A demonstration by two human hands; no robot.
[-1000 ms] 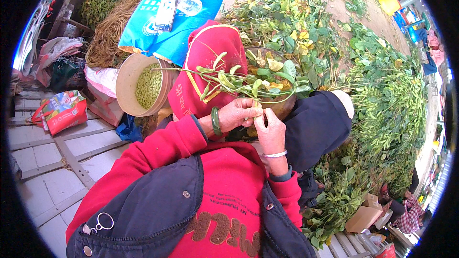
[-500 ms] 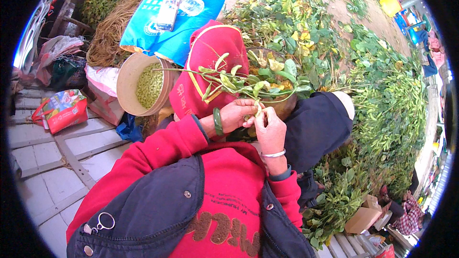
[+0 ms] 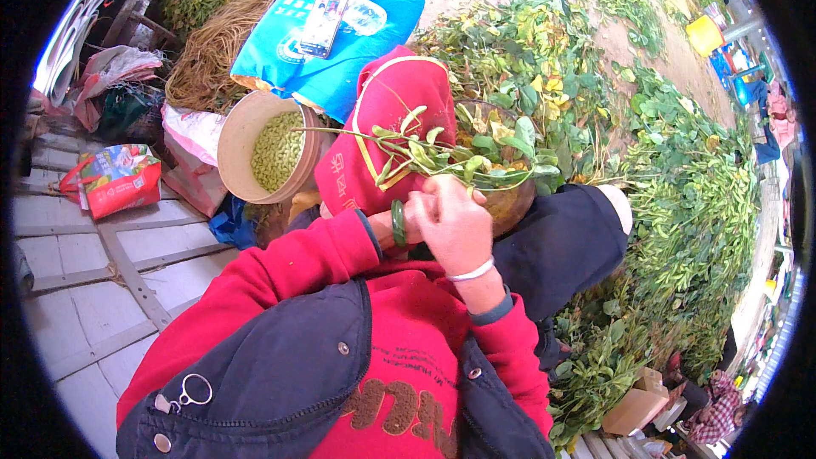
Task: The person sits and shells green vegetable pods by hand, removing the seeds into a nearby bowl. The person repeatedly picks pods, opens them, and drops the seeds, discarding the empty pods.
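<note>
A leafy soybean stalk (image 3: 412,149) with green pods lies across the red cloth (image 3: 348,178) over my lap. My right hand (image 3: 461,225), with a pale bracelet at its wrist, is over the stalk's near side. Its fingers are bent closed beside a pod (image 3: 473,167); what they grip is hidden. My left hand (image 3: 415,219), behind a green bangle (image 3: 398,223), sits against the right one, which covers its fingers. To the left, a beige bucket (image 3: 231,149) holds many shelled green beans (image 3: 279,151).
A blue sack (image 3: 365,42) with a phone (image 3: 326,19) on it stands beyond the bucket. Piled bean plants (image 3: 688,195) spread over the right side. A red bag (image 3: 123,187) lies on the left tiles. At lower right are a cardboard box (image 3: 633,404) and a person in checked clothing (image 3: 718,408).
My right hand has moved left and turned over, now covering the left hand's fingers. Earlier, both hands' fingertips met at a pod. The whole view has shifted slightly.
</note>
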